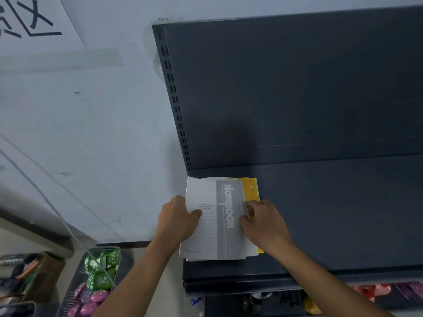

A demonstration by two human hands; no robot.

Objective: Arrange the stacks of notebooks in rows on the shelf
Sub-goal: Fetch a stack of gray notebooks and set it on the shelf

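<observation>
The stack of notebooks (219, 223) is made of thin paper-covered books. A white-and-grey one printed "Notebook" is on top, and a yellow notebook (250, 191) shows beneath along its right side. The stack lies at the lower centre of the frame, on the left end of the dark grey metal shelf (332, 213), near the front lip. The left hand (179, 221) grips the stack's left edge, with the thumb pressed on the top cover and the other fingers curled out of sight. The right hand (263, 221) holds the right edge, its fingers (248, 209) clamped on the grey cover.

The books are fanned rather than squared, with their edges stepped at the top and right. An uneven push from either hand would likely slide the smooth covers further apart instead of aligning them. The stack's left edge appears to sit right at the shelf's end, so a nudge leftward could tip books off towards the floor. Pulling them forward risks the same over the front lip.

At the lower left of the frame stands a grey slotted plastic basket (107, 248) holding rounded green and pink spotted toys (98, 280). Further left, a brown cardboard box (52, 271) holds long thin items, too blurred to name.
</observation>
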